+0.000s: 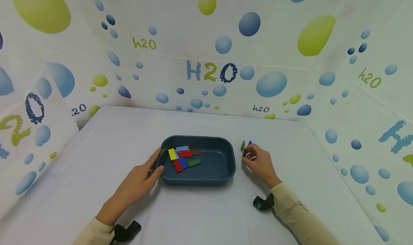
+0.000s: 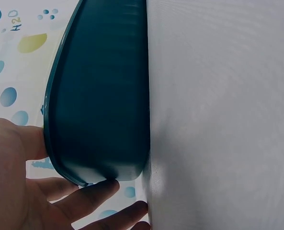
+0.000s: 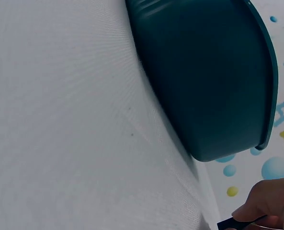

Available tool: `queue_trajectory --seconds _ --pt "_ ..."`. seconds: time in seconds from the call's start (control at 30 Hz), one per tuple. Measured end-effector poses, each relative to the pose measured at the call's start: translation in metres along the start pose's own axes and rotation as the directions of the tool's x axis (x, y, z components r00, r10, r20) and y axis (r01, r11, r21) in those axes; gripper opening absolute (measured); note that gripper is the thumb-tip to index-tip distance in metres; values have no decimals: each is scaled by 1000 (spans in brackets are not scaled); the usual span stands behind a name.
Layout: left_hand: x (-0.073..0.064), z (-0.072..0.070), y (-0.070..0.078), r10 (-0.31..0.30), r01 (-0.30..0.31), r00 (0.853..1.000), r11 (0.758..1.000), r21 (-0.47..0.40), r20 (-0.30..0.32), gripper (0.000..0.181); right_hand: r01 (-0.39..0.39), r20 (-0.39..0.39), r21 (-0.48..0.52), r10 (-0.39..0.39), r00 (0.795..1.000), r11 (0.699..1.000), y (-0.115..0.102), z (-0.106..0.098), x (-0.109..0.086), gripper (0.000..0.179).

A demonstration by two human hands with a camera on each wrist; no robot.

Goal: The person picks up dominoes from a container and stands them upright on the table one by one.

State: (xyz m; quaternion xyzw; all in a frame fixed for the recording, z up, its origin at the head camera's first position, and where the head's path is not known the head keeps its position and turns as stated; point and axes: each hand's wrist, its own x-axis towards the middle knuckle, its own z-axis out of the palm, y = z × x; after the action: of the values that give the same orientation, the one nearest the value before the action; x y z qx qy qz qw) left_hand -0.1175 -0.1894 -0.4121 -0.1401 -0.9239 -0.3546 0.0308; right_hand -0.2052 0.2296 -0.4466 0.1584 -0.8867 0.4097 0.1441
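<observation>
A dark teal tray (image 1: 209,182) holds several coloured domino-like blocks, among them a yellow block (image 1: 172,154), a red block (image 1: 177,166) and a green block (image 1: 194,163). My left hand (image 1: 138,182) rests on the tray's left end; the left wrist view shows its thumb at the rim and extended fingers against the outer wall. Right of the tray, my right hand (image 1: 259,162) pinches a dark block (image 3: 232,224) between thumb and fingers, partly hidden by them. Just beyond these fingertips, a green block (image 1: 243,145) stands on edge beside a blue block (image 1: 250,142).
A white cloth (image 1: 200,212) covers the table, backed by a bubble-printed curtain (image 1: 180,51) at the rear and sides. Black wrist cameras hang below the left sleeve (image 1: 96,232) and right sleeve (image 1: 297,212).
</observation>
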Motion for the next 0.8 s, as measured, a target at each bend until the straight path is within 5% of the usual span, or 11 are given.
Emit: queue_trajectory --seconds 0.43,0.8 --pt "2 1 -1 5 -5 1000 1000 11 4 66 -51 34 -9 51 998 999 5 1 1 31" --pt "0 1 -2 12 -11 1000 990 143 -4 66 -58 39 -4 58 998 998 15 5 0 33"
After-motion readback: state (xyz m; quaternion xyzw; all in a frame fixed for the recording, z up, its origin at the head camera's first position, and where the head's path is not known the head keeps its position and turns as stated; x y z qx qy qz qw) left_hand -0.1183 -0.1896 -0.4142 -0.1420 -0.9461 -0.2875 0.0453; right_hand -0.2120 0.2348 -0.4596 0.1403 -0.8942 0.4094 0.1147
